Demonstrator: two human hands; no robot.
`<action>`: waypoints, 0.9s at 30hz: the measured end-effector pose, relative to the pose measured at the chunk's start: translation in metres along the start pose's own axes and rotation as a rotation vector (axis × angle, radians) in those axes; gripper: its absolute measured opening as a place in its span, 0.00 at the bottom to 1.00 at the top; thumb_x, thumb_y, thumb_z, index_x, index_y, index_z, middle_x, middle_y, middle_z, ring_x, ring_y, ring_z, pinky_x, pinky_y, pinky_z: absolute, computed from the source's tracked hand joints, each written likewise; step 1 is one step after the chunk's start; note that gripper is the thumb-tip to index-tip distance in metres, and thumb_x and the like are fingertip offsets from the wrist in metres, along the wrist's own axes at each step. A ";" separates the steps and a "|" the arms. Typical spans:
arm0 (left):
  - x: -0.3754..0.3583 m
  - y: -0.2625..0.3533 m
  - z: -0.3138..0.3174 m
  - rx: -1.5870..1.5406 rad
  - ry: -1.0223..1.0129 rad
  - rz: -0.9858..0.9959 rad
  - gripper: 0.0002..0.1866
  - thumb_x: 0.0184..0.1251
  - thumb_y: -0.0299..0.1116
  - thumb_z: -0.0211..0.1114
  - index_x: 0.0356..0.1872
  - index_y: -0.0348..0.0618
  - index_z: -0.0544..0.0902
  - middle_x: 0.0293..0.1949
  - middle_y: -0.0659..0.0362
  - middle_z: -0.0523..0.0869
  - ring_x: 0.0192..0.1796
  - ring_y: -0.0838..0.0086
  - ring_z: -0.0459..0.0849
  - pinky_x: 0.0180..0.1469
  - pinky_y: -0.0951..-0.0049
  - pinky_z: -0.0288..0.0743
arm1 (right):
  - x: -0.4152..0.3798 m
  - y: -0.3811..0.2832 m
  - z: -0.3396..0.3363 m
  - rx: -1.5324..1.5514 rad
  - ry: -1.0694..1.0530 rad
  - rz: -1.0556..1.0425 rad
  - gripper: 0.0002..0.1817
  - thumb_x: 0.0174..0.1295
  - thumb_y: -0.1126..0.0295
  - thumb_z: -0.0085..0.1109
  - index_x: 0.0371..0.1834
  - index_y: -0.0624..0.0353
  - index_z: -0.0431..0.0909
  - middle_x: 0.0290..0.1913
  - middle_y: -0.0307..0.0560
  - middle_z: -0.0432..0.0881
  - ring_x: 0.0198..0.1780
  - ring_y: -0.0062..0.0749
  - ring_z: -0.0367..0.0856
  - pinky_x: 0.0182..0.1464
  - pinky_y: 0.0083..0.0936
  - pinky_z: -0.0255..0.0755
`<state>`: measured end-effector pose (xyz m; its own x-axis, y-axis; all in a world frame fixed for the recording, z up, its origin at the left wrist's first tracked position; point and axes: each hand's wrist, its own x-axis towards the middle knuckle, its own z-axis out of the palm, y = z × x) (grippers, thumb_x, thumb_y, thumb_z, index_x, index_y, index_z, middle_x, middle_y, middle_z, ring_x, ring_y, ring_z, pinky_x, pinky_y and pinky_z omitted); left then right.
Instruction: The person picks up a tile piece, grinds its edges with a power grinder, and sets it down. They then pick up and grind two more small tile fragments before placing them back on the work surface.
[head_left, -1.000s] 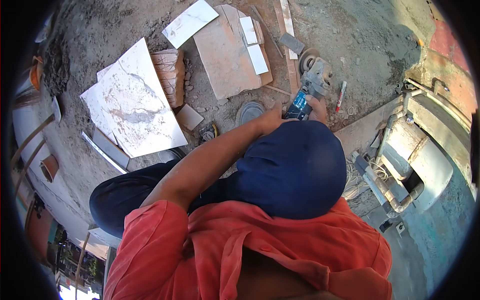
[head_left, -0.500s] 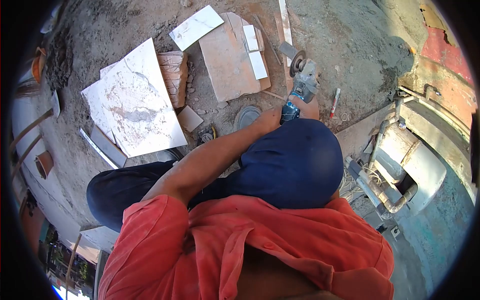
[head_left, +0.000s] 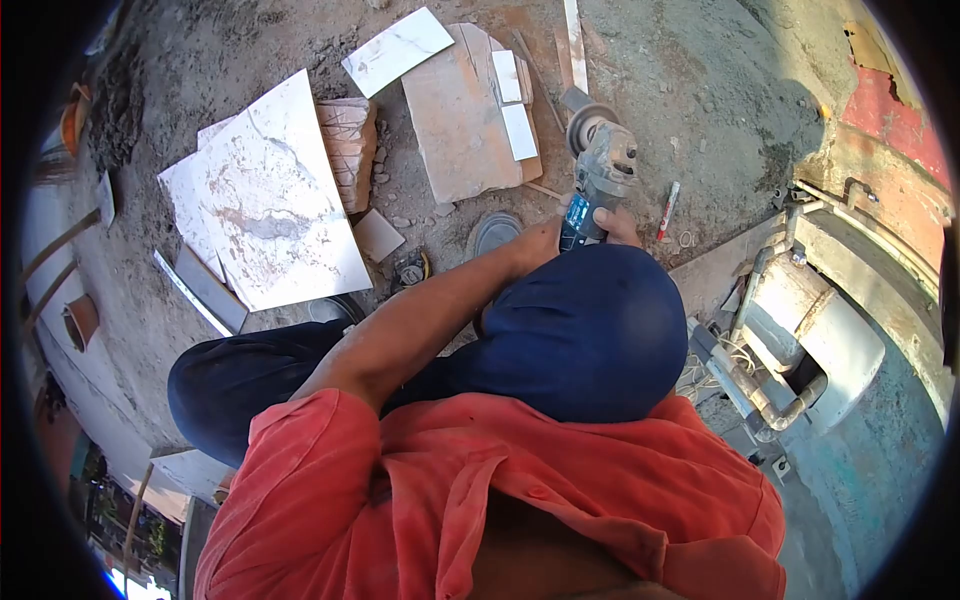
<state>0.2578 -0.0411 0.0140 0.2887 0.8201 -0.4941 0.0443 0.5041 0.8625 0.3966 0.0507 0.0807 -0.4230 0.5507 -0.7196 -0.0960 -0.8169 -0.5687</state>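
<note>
Right hand: my grip's round the grinder, upper right
Left hand: can't tell grip
Disc: keep fingers clear

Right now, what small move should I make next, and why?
Perhaps ease the grinder back from the grey piece: its disc overlaps that piece in this view, and whether they touch cannot be told. Your right hand grips the grinder, so it can probably guide this.
</note>
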 end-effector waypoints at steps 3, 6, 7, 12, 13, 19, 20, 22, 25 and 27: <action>0.004 0.002 -0.003 -0.107 -0.098 0.034 0.51 0.53 0.60 0.76 0.66 0.26 0.69 0.60 0.33 0.81 0.64 0.44 0.80 0.67 0.56 0.73 | 0.008 0.006 -0.021 -0.196 -0.122 0.012 0.33 0.56 0.59 0.72 0.61 0.66 0.74 0.48 0.51 0.85 0.48 0.36 0.86 0.52 0.30 0.80; 0.009 0.001 0.001 -0.081 -0.107 -0.052 0.54 0.50 0.61 0.77 0.68 0.27 0.68 0.62 0.35 0.81 0.66 0.47 0.80 0.69 0.59 0.71 | 0.018 0.018 -0.028 -0.421 0.029 -0.119 0.34 0.53 0.60 0.75 0.61 0.65 0.75 0.49 0.51 0.86 0.49 0.35 0.86 0.52 0.30 0.80; 0.010 -0.001 0.003 -0.056 -0.078 -0.103 0.55 0.48 0.61 0.78 0.69 0.28 0.68 0.62 0.36 0.81 0.67 0.48 0.80 0.69 0.60 0.71 | 0.019 0.024 -0.029 -0.566 0.106 -0.164 0.35 0.52 0.63 0.75 0.62 0.64 0.73 0.48 0.50 0.86 0.48 0.34 0.87 0.53 0.30 0.79; -0.006 -0.003 -0.007 -0.183 -0.185 0.046 0.54 0.50 0.61 0.77 0.72 0.33 0.67 0.63 0.38 0.81 0.67 0.49 0.80 0.69 0.61 0.72 | 0.007 0.035 -0.019 -0.364 0.031 -0.188 0.38 0.48 0.65 0.77 0.65 0.62 0.72 0.47 0.48 0.87 0.48 0.31 0.87 0.53 0.30 0.78; -0.008 0.002 -0.011 -0.181 -0.222 0.023 0.53 0.51 0.61 0.76 0.72 0.35 0.68 0.63 0.38 0.81 0.67 0.49 0.79 0.69 0.60 0.72 | 0.007 0.032 -0.019 -0.426 0.033 -0.153 0.40 0.47 0.65 0.77 0.65 0.63 0.71 0.49 0.49 0.87 0.49 0.33 0.87 0.54 0.31 0.77; -0.031 0.018 -0.082 0.563 -0.058 0.107 0.22 0.61 0.40 0.71 0.52 0.38 0.82 0.53 0.45 0.86 0.59 0.47 0.82 0.60 0.56 0.76 | -0.012 0.018 0.027 -0.862 0.310 -0.297 0.44 0.45 0.62 0.78 0.66 0.68 0.68 0.52 0.62 0.85 0.53 0.52 0.86 0.58 0.39 0.77; -0.033 0.008 -0.097 0.689 0.125 0.221 0.16 0.62 0.35 0.68 0.49 0.39 0.84 0.52 0.48 0.86 0.57 0.48 0.82 0.58 0.56 0.76 | -0.019 0.016 0.035 -0.950 0.353 -0.244 0.45 0.44 0.61 0.77 0.66 0.69 0.67 0.52 0.66 0.84 0.54 0.58 0.85 0.59 0.42 0.77; -0.026 0.003 -0.133 0.924 0.335 0.376 0.19 0.64 0.33 0.64 0.57 0.45 0.82 0.61 0.52 0.82 0.64 0.52 0.78 0.63 0.55 0.73 | -0.022 0.023 0.033 -1.012 0.390 -0.148 0.46 0.44 0.60 0.77 0.67 0.70 0.67 0.52 0.69 0.84 0.55 0.60 0.84 0.58 0.43 0.77; -0.003 -0.001 -0.170 1.274 0.258 0.499 0.30 0.65 0.36 0.65 0.70 0.49 0.73 0.72 0.54 0.73 0.73 0.53 0.69 0.70 0.52 0.66 | -0.028 0.030 0.035 -1.152 0.391 -0.015 0.48 0.44 0.57 0.76 0.68 0.71 0.65 0.52 0.71 0.83 0.55 0.63 0.83 0.58 0.46 0.77; 0.002 0.000 -0.184 1.303 0.158 0.513 0.34 0.65 0.36 0.65 0.74 0.51 0.69 0.74 0.54 0.69 0.76 0.53 0.66 0.71 0.51 0.64 | -0.028 0.037 0.037 -1.200 0.384 0.018 0.49 0.44 0.56 0.76 0.68 0.71 0.64 0.52 0.72 0.83 0.54 0.64 0.83 0.58 0.47 0.76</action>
<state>0.0828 0.0103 -0.0075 0.4379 0.8985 -0.0299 0.8344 -0.3938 0.3855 0.3719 -0.0016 0.0947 -0.1075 0.7203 -0.6853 0.8699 -0.2656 -0.4157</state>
